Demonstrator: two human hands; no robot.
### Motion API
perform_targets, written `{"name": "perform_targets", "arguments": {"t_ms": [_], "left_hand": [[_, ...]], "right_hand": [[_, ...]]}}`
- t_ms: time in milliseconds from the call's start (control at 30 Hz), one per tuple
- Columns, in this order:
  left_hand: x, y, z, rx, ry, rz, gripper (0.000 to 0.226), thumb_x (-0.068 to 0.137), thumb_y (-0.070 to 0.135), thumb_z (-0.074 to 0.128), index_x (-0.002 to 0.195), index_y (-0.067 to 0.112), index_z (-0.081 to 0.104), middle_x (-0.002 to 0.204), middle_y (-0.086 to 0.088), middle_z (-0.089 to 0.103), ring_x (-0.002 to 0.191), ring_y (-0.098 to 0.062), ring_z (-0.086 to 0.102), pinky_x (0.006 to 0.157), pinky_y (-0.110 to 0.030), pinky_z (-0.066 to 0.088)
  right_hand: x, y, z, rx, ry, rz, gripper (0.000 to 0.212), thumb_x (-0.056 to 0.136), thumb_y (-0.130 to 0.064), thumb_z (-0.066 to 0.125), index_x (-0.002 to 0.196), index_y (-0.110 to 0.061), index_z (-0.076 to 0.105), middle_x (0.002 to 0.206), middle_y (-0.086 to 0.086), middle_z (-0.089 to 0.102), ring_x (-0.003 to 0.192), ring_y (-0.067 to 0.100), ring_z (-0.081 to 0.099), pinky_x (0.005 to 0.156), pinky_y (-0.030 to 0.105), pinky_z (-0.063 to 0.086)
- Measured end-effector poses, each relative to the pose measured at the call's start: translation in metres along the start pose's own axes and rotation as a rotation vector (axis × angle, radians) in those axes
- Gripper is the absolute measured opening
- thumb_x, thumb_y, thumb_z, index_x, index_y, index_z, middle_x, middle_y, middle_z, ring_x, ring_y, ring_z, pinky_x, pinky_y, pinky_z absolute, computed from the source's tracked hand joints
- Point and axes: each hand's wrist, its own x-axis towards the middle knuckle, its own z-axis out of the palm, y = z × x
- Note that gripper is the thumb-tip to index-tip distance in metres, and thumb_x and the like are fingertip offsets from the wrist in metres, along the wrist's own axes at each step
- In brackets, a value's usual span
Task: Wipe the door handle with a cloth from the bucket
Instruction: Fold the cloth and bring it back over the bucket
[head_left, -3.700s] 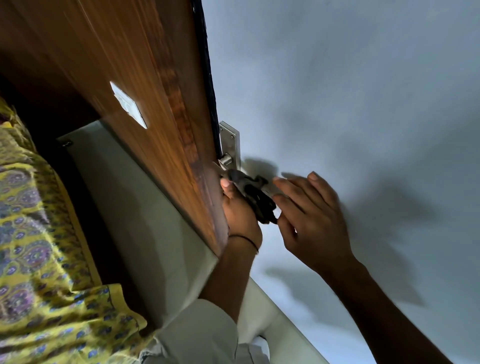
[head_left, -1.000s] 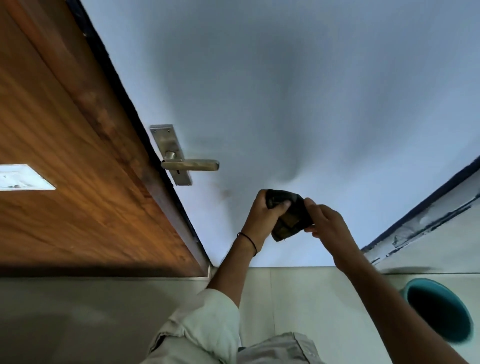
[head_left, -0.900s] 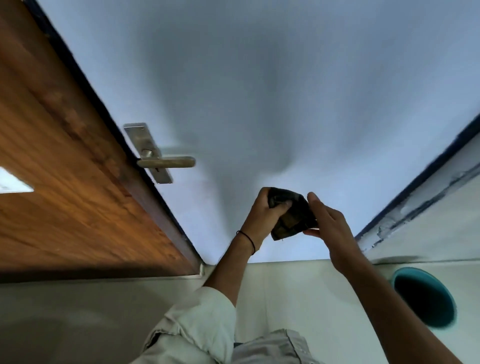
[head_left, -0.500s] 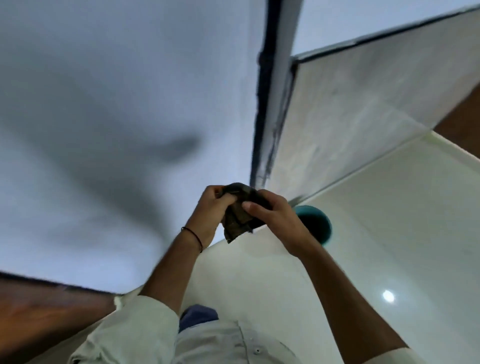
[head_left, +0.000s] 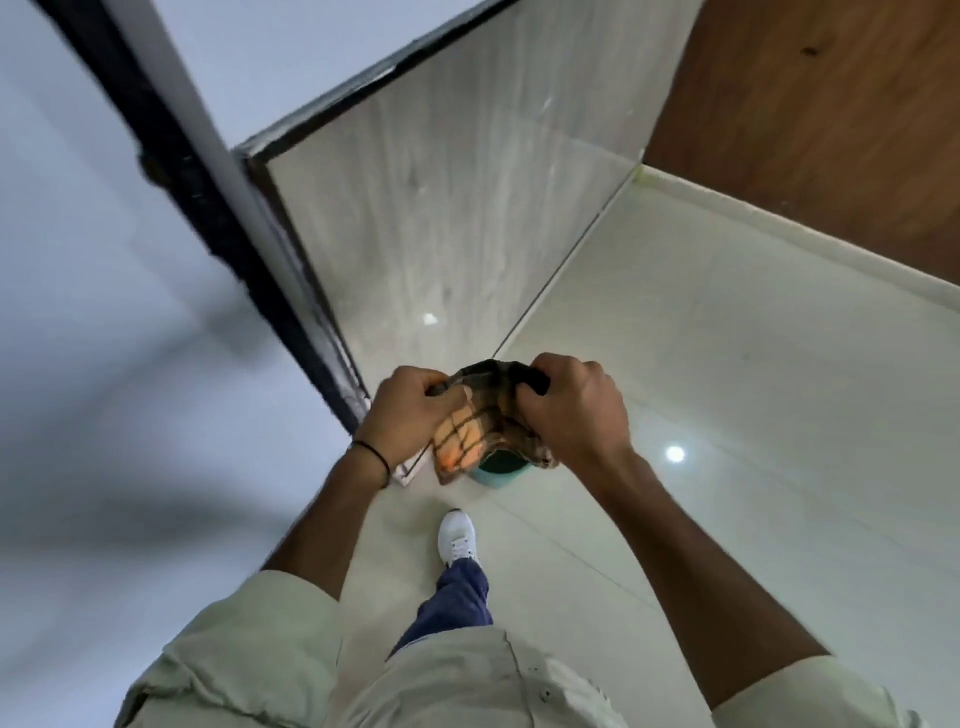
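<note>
I hold a dark checked cloth (head_left: 475, 415) with an orange patch in both hands, in front of my chest. My left hand (head_left: 408, 413) grips its left end and my right hand (head_left: 574, 410) grips its right end, both fists closed. Right below the cloth a teal bucket (head_left: 501, 467) stands on the floor, mostly hidden by the cloth and my hands. The door handle is out of view.
A white wall (head_left: 104, 312) with a black edge strip (head_left: 218, 218) runs along the left. A pale tiled wall panel (head_left: 441, 182) rises behind the bucket. A brown wooden surface (head_left: 831, 104) fills the top right. My white shoe (head_left: 457, 535) is on the glossy tiled floor (head_left: 753, 389).
My view has swung away from the door and handle, down toward the floor. Both hands kept hold of the cloth, which now hangs directly over the bucket.
</note>
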Motion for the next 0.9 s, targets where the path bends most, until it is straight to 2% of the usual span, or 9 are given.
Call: {"name": "perform_targets", "arguments": {"t_ms": [167,233,300,500,567,667,733,800,900], "left_hand": [[0.063,0.037,0.05,0.024,-0.129,-0.078,0.06,0.095,0.053,0.044,0.056,0.009,0.056,0.059,-0.012,0.062,0.068,-0.031,0.064,0.079,-0.047,0.055],[0.083,0.051,0.063,-0.241,-0.251,-0.227,0.057,0.096,0.06,0.035,0.077,0.017,0.066,0.083,-0.015,0.069,0.093,-0.037,0.069,0.092,-0.047,0.056],[0.099,0.063,0.068,-0.542,-0.396,-0.385,0.069,0.099,0.061,0.03,0.112,0.003,0.066,0.114,-0.027,0.066,0.118,-0.039,0.061,0.104,-0.044,0.048],[0.156,0.065,0.066,-0.792,-0.68,-0.528,0.089,0.093,0.071,0.023,0.124,-0.004,0.059,0.121,-0.019,0.067,0.117,-0.029,0.064,0.103,-0.039,0.05],[0.17,0.056,0.069,-0.739,-0.581,-0.514,0.079,0.096,0.065,0.028,0.122,-0.003,0.061,0.121,-0.022,0.067,0.115,-0.031,0.066,0.102,-0.041,0.05],[0.183,0.038,0.09,-0.566,-0.182,-0.418,0.042,0.097,0.048,0.052,0.109,0.011,0.068,0.115,-0.009,0.071,0.117,-0.027,0.064,0.109,-0.045,0.044],[0.184,0.032,0.107,-0.592,-0.236,-0.385,0.046,0.087,0.054,0.062,0.118,0.02,0.066,0.122,0.001,0.069,0.125,-0.022,0.059,0.112,-0.045,0.039],[0.184,0.032,0.127,-0.749,-0.364,-0.422,0.053,0.088,0.048,0.064,0.131,0.017,0.06,0.13,-0.008,0.066,0.125,-0.028,0.059,0.107,-0.046,0.044],[0.179,0.042,0.153,-0.861,-0.133,-0.444,0.042,0.092,0.015,0.065,0.131,0.002,0.057,0.124,-0.023,0.066,0.118,-0.039,0.063,0.082,-0.038,0.059]], "right_hand": [[0.04,0.013,0.02,0.161,-0.092,0.156,0.026,0.095,-0.033,0.052,0.076,-0.016,0.055,0.071,0.007,0.064,0.068,0.03,0.061,0.058,0.035,0.048],[0.059,0.023,0.021,0.305,-0.161,0.206,0.027,0.099,-0.037,0.05,0.089,-0.015,0.063,0.075,0.003,0.069,0.068,0.019,0.065,0.061,0.031,0.05],[0.073,0.037,0.019,0.532,-0.234,0.266,0.026,0.101,-0.039,0.049,0.097,-0.019,0.065,0.079,-0.002,0.071,0.068,0.008,0.065,0.065,0.023,0.049],[0.114,0.088,0.012,0.664,-0.203,0.322,0.005,0.092,-0.012,0.061,0.091,-0.012,0.066,0.072,0.005,0.064,0.063,0.016,0.057,0.061,0.028,0.046],[0.128,0.108,0.008,0.844,-0.157,0.406,0.015,0.086,-0.003,0.055,0.094,0.003,0.066,0.073,0.017,0.061,0.065,0.025,0.057,0.062,0.036,0.049],[0.152,0.132,0.003,1.172,-0.146,0.535,0.025,0.09,-0.002,0.046,0.104,0.013,0.061,0.086,0.018,0.056,0.079,0.03,0.056,0.071,0.04,0.055],[0.168,0.143,0.004,1.28,-0.222,0.548,0.028,0.097,-0.002,0.038,0.111,0.005,0.062,0.091,0.016,0.056,0.084,0.026,0.057,0.072,0.035,0.057],[0.185,0.153,0.004,1.268,-0.337,0.504,0.029,0.099,-0.004,0.039,0.113,0.0,0.064,0.092,0.015,0.059,0.085,0.023,0.06,0.073,0.035,0.059],[0.206,0.168,0.003,1.01,-0.443,0.449,0.023,0.095,-0.006,0.049,0.101,-0.007,0.071,0.097,0.025,0.066,0.088,0.029,0.066,0.085,0.047,0.061]]}}
